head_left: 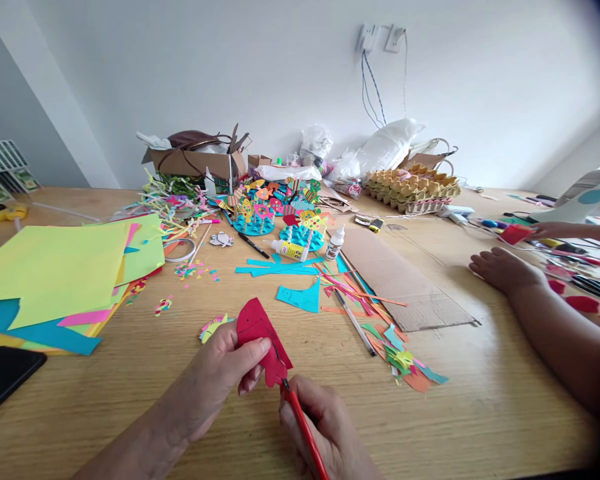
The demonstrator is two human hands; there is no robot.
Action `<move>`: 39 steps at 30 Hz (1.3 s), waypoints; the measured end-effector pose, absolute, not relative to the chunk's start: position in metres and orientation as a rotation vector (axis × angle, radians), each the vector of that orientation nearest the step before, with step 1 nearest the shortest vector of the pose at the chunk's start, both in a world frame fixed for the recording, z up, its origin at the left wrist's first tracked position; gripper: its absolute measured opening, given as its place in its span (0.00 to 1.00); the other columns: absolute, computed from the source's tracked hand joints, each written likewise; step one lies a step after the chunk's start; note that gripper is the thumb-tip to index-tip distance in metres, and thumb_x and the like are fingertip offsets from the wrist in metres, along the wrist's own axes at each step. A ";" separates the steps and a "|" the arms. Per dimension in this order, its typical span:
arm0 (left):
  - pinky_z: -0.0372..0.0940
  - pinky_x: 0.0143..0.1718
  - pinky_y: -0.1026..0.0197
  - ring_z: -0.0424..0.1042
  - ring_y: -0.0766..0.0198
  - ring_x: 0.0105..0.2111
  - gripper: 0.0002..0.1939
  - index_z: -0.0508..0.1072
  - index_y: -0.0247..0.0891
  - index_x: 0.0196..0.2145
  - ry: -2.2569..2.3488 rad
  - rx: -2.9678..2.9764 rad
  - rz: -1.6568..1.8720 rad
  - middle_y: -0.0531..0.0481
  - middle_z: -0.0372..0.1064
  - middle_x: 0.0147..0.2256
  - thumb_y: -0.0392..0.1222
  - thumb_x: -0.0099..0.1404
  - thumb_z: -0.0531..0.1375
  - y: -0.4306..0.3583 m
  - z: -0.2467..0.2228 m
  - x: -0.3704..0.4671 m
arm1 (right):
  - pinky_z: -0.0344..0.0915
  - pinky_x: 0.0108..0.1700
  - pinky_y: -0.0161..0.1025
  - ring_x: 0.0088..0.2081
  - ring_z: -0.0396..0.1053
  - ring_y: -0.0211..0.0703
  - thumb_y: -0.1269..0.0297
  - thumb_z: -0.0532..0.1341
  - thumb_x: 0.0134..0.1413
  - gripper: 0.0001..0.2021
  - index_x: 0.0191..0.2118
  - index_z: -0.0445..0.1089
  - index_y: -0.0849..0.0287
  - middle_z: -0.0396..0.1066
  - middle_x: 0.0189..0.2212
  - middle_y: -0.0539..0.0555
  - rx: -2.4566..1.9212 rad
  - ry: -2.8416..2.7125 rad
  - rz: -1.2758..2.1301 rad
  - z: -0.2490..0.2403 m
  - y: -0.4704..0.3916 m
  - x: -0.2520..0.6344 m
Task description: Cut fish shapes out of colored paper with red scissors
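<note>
A piece of red paper [254, 323] with a drawn outline is pinched in my left hand [235, 363], the thumb lying on top. My right hand [320, 420] is closed round red-handled scissors [306, 430]. The scissors' tip meets the lower edge of the red paper, where a rounded part has a cut outline. A small yellow paper piece [214, 327] lies on the table just behind my left hand. Blue paper scraps [300, 295] lie farther back, with a pen [356, 323] to their right.
Yellow sheets [55, 267] and a black phone [7, 377] lie at the left. Glue bottles [335, 243], paper decorations [255, 217] and egg trays [410, 190] stand farther back. Cardboard [405, 280] lies right of centre. Another person's arm [545, 320] rests at the right.
</note>
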State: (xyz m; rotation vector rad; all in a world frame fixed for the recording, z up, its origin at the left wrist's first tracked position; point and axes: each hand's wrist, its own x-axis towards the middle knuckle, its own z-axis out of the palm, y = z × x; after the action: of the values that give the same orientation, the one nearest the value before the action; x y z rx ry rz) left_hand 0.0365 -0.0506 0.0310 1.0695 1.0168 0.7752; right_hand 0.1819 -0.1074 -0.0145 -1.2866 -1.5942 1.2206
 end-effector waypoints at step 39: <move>0.52 0.21 0.69 0.57 0.71 0.19 0.06 0.67 0.38 0.25 1.038 1.382 0.669 0.58 0.61 0.19 0.41 0.57 0.58 -0.029 0.043 0.014 | 0.45 0.21 0.31 0.21 0.47 0.33 0.58 0.53 0.54 0.16 0.20 0.50 0.58 0.48 0.18 0.45 -1.286 -1.748 1.207 -0.011 -0.104 0.192</move>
State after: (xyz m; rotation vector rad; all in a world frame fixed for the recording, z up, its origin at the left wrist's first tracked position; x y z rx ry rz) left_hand 0.0144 -0.0291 0.0435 1.3824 1.0382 0.6688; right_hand 0.1921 -0.1042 -0.0112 -1.2858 -1.7475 1.2071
